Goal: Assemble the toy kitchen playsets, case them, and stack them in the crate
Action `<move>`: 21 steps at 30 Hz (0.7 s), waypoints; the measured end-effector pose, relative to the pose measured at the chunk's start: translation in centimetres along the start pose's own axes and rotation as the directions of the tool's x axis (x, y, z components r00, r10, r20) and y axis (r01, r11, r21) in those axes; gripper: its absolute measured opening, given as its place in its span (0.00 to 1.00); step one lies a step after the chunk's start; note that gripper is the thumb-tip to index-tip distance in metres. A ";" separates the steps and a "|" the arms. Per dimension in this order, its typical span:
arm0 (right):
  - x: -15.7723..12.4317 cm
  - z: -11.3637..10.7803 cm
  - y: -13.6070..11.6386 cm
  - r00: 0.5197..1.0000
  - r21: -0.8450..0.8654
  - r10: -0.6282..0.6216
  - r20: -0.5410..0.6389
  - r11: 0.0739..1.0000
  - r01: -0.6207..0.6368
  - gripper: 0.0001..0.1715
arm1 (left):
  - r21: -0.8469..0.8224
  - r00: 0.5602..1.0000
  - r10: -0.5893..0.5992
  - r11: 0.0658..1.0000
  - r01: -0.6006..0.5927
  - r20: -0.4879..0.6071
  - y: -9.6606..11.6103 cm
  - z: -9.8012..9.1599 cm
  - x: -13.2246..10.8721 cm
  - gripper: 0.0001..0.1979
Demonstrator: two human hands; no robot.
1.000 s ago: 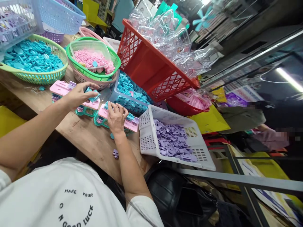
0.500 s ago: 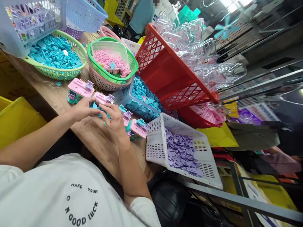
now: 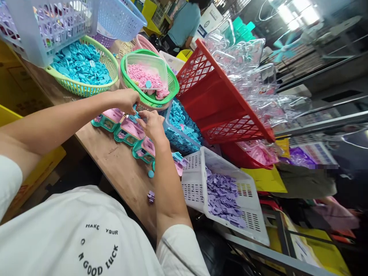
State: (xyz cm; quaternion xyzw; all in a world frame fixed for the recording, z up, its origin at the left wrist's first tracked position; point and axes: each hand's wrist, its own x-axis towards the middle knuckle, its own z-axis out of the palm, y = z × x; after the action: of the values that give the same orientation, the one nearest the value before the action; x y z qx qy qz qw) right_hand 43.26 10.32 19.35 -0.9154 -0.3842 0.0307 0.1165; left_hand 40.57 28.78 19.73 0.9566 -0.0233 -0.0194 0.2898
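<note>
A row of small pink-roofed toy houses with teal bases (image 3: 130, 131) stands along the wooden table (image 3: 106, 153). Above the second house, my left hand (image 3: 128, 100) pinches a small blue plastic piece (image 3: 134, 111) from behind. My right hand (image 3: 153, 123) meets it from the other side, thumb and forefinger closed at the same piece. Fingers cover most of the piece, so its shape is unclear. My right forearm hides part of the houses at the row's near end, where blue and purple clips (image 3: 179, 159) show on a roof.
A blue disc (image 3: 151, 174) and a purple clip (image 3: 151, 196) lie on the table. Behind stand a green basket of blue parts (image 3: 115, 78), a basket of pink parts (image 3: 174, 92) and a clear bin (image 3: 186, 138). Rightward are a tilted red crate (image 3: 212, 92) and a white basket (image 3: 194, 188).
Both hands have moved farther from my body, with the left arm reaching across the table. The houses' window sides now show, and the loose disc and clip have come into view.
</note>
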 end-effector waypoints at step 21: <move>-2.2 0.4 -1.2 0.996 -0.194 -0.069 -0.051 0.979 0.057 0.17 | 0.032 0.998 -0.034 0.999 0.036 -0.048 1.9 0.3 -2.0 0.05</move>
State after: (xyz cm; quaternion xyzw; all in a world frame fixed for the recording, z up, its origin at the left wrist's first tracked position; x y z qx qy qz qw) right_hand 40.82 9.59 19.13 -0.9102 -0.4106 -0.0368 0.0394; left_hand 38.47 27.17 20.59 0.9616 0.0001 -0.0015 0.2744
